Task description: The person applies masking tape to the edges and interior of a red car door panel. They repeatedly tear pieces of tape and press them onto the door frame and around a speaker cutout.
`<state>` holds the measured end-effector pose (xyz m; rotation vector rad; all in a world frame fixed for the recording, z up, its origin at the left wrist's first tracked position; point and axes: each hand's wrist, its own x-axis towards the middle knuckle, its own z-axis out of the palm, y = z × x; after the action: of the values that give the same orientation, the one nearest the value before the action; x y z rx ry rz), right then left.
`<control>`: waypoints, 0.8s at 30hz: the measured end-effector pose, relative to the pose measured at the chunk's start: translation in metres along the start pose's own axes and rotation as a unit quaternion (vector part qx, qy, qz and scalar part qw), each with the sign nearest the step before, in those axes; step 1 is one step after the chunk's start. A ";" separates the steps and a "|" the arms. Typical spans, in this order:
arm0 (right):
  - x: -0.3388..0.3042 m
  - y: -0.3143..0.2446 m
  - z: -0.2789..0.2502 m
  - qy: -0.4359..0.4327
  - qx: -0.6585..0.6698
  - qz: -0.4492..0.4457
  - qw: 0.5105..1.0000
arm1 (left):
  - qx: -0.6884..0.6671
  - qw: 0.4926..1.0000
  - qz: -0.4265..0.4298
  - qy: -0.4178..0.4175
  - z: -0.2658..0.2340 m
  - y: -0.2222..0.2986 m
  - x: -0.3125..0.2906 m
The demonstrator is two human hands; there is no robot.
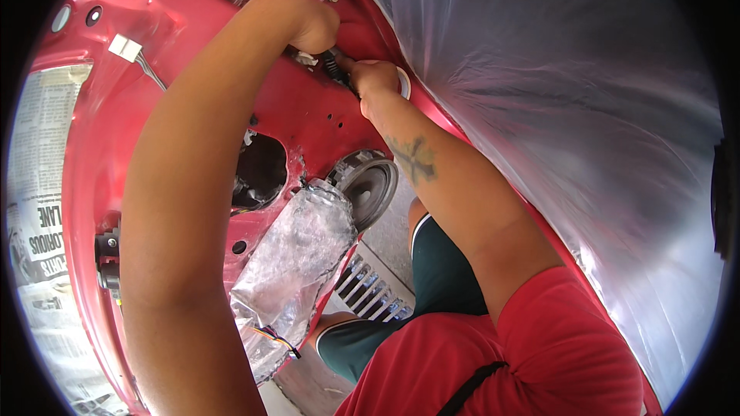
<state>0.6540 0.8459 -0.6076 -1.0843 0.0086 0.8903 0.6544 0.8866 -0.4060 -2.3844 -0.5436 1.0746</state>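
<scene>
My left hand (312, 25) is bent sharply at the wrist against the upper part of a red car door panel (193, 54); its fingers are hidden from view. Just to its right, my right hand (375, 77) is closed around a black ribbed sleeve-like piece (334, 68), which lies between the two hands over the panel. The far end of that piece goes out of sight by my left hand. A white ring-shaped edge (404, 83) shows beside my right hand; what it belongs to is partly hidden.
A round speaker (370, 189) and crumpled clear plastic film (297, 243) are on the panel below. A white connector (125, 48) hangs on wires at upper left. Newspaper (46, 162) covers the left side, and plastic sheeting (570, 100) spreads along the right. A floor grate (370, 289) lies below.
</scene>
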 end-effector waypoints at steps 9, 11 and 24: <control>0.000 0.040 -0.030 -0.083 -0.163 -0.282 0.942 | 0.079 0.996 0.045 -0.020 0.004 -0.002 0.007; -0.003 0.031 -0.041 -0.142 -0.245 -0.305 0.909 | 0.103 0.993 0.053 -0.024 0.004 0.001 0.008; 0.004 0.017 -0.034 -0.288 -0.147 -0.113 0.940 | 0.095 0.994 0.051 -0.023 0.004 0.003 0.009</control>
<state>0.6595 0.8249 -0.6393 -1.0349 -0.7436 0.9899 0.6576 0.8905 -0.4152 -2.2467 -0.3216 1.1722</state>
